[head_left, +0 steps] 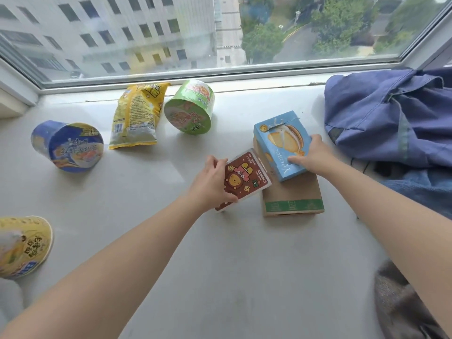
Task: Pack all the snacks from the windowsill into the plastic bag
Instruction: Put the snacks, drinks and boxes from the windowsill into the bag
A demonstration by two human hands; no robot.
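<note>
Both boxes look light and stiff, so gripping the edges works fine. Left hand (211, 184) fingers wrap the brown snack box (245, 178); right hand (311, 155) clamps the blue biscuit box (281, 140), which sits on a cardboard box (292, 199) on the windowsill (220, 265). No plastic bag in view.

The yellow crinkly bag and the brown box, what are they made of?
The yellow crinkly snack bag looks like thin shiny plastic film: it wrinkles and glints. The plain brown box looks like matte cardboard, with stiff flat sides and sharp edges.
</note>
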